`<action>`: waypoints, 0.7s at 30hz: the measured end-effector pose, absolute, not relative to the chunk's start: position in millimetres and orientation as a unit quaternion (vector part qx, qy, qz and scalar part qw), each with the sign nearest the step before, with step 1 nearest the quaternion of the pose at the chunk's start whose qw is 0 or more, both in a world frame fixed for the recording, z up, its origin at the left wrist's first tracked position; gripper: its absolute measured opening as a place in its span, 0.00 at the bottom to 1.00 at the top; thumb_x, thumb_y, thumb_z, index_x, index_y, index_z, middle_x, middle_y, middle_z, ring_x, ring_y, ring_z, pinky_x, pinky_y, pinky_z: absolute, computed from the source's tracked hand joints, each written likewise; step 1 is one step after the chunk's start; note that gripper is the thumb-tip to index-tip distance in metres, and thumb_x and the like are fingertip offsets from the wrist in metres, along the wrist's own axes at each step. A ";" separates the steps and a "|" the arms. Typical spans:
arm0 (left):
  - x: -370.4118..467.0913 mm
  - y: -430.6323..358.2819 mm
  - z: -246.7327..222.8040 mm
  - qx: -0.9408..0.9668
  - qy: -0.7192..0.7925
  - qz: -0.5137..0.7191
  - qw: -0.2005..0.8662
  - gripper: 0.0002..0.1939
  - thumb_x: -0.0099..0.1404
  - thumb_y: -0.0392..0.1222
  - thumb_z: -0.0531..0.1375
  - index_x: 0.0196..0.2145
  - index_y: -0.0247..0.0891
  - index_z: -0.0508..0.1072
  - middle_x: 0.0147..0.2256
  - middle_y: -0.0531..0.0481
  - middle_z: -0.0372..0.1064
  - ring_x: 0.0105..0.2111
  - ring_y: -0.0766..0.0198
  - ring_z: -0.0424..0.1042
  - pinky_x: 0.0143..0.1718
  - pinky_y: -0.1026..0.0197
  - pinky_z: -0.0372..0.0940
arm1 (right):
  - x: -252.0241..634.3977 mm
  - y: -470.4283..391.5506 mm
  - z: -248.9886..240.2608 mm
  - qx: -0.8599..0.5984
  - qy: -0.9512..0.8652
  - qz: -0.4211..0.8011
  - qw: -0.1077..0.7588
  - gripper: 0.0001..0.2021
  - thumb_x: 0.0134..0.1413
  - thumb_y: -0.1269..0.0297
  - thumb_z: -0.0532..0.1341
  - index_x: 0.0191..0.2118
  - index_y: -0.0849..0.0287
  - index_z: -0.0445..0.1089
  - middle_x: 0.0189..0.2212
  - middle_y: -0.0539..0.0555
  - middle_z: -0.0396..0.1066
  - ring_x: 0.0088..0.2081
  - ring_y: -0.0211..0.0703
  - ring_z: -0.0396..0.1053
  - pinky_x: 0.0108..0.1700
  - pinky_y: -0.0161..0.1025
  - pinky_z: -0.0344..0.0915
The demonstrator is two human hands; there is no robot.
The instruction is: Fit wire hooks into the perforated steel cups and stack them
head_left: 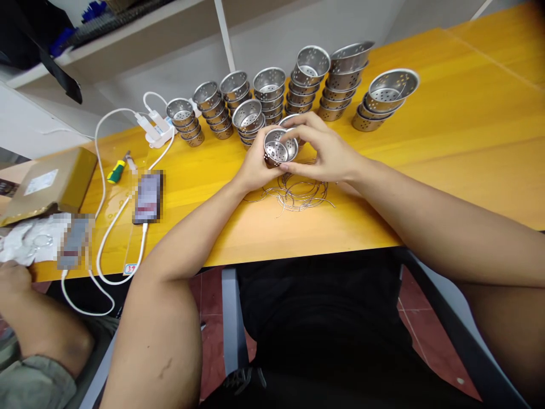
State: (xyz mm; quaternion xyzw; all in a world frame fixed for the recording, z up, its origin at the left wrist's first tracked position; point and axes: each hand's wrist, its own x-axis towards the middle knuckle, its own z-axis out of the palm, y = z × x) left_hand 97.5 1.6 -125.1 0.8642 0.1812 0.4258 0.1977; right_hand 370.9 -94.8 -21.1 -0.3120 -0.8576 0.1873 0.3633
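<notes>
My left hand (255,165) is wrapped around a small perforated metal cup (271,162), held with its mouth tilted toward me. My right hand (323,149) is curled at the right side of the same cup, with its thumb at the near edge and fingers reaching over the opening. A thin dark line, perhaps wire, shows inside the cup. Loose loops of thin metal wire (304,201) lie on the table just below both hands. Another metal cup (290,120) is partly hidden behind my right fingers.
Stacks of perforated cups (269,91) stand along the back, with one stack (368,122) further right. Leftward are a phone (148,199) on a white cable, a green-and-yellow handled tool (116,172), a power strip (158,136) and a cardboard box (63,182). Another person's arm (46,324) rests at far left.
</notes>
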 end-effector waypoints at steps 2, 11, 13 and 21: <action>96.7 1.1 -123.9 0.874 0.177 0.412 0.189 0.64 0.80 0.91 0.63 0.91 0.54 0.40 0.83 0.34 0.62 0.83 0.33 0.74 0.88 0.30 0.72 | 368.1 -96.6 -17.1 -0.296 -0.863 0.182 0.367 0.39 0.79 0.29 0.76 0.83 0.40 0.78 0.83 0.66 0.73 0.85 0.86 0.68 0.84 0.81 0.72; 101.8 -16.2 -118.7 0.876 0.205 0.386 0.205 0.63 0.84 0.88 0.61 0.93 0.59 0.32 0.87 0.32 0.56 0.81 0.35 0.78 0.78 0.28 0.81 | 407.7 -99.0 18.6 -0.388 -0.851 0.101 0.341 0.41 0.79 0.40 0.75 0.86 0.49 0.70 0.79 0.72 0.76 0.77 0.80 0.74 0.82 0.73 0.75; 100.8 -14.5 -119.6 0.878 0.207 0.380 0.205 0.61 0.84 0.87 0.61 0.93 0.61 0.33 0.87 0.33 0.58 0.78 0.38 0.80 0.74 0.31 0.83 | 429.0 -92.3 21.8 -0.439 -0.821 0.080 0.356 0.41 0.74 0.47 0.78 0.84 0.54 0.73 0.77 0.74 0.75 0.77 0.79 0.75 0.80 0.67 0.77; 95.5 -14.8 -119.4 0.872 0.211 0.390 0.209 0.49 0.90 0.78 0.58 0.92 0.61 0.42 0.85 0.35 0.58 0.76 0.41 0.77 0.73 0.36 0.82 | 455.2 -67.2 7.4 -0.547 -0.787 0.145 0.245 0.39 0.72 0.47 0.77 0.78 0.68 0.84 0.72 0.79 0.81 0.63 0.69 0.81 0.75 0.61 0.77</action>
